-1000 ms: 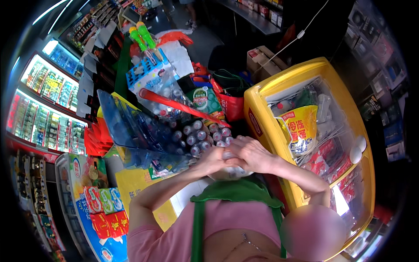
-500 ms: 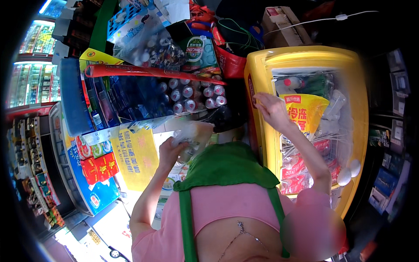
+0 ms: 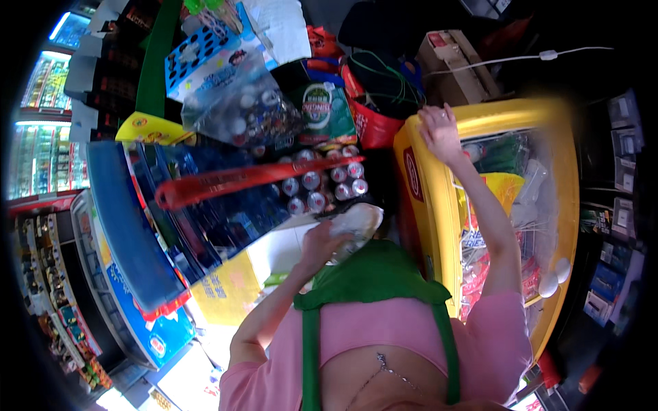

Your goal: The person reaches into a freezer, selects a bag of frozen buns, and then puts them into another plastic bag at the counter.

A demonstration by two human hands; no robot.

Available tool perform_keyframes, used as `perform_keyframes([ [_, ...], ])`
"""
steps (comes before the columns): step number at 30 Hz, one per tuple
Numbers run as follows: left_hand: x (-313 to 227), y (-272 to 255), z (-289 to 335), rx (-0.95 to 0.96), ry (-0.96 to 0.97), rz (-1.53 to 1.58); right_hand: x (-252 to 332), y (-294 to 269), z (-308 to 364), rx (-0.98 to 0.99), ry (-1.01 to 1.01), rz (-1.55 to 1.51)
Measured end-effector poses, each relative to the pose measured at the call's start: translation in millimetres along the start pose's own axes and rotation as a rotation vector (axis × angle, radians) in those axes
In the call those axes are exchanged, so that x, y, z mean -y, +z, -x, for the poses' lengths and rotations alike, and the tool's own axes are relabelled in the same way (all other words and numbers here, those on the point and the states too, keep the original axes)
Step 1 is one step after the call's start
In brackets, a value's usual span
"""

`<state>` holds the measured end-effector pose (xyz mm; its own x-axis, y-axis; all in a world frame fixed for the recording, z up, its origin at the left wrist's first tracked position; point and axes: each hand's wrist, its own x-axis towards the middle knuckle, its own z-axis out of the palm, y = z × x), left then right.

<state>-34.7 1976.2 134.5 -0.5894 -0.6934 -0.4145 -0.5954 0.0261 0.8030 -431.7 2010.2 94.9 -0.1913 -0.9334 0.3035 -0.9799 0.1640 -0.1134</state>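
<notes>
A whitish, see-through plastic package (image 3: 361,220) is in my left hand (image 3: 325,245), held just above the green apron (image 3: 377,274). What is inside the package is too blurred to make out. My right hand (image 3: 441,135) reaches up to the far left corner of a yellow chest freezer (image 3: 504,111), its fingers bent over the rim. Under my right forearm, inside the freezer, lie a yellow bag (image 3: 505,188), red packs (image 3: 473,274) and clear plastic wrapping (image 3: 538,179).
Left of the freezer are silver-topped cans (image 3: 312,180) and a long red strip (image 3: 240,181) over dark blue packs. A bag of bottle caps (image 3: 253,113) and a green carton (image 3: 325,113) sit beyond. A cardboard box (image 3: 456,68) stands behind the freezer. Two white egg-shaped things (image 3: 554,277) are on its right rim.
My left hand has moved right and slightly up with the package. My right hand has gone up onto the freezer's far corner. The whole view has shifted, and the red strip now tilts.
</notes>
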Motion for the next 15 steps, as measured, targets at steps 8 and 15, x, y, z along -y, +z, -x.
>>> perform_keyframes([
  [8,-72,31,-85,-0.007,0.008,0.452,12,1,-5,0.153,0.095,0.142],
  [15,-154,-2,-131,-0.33,-0.041,0.718,10,1,-7,0.085,0.049,0.105],
])
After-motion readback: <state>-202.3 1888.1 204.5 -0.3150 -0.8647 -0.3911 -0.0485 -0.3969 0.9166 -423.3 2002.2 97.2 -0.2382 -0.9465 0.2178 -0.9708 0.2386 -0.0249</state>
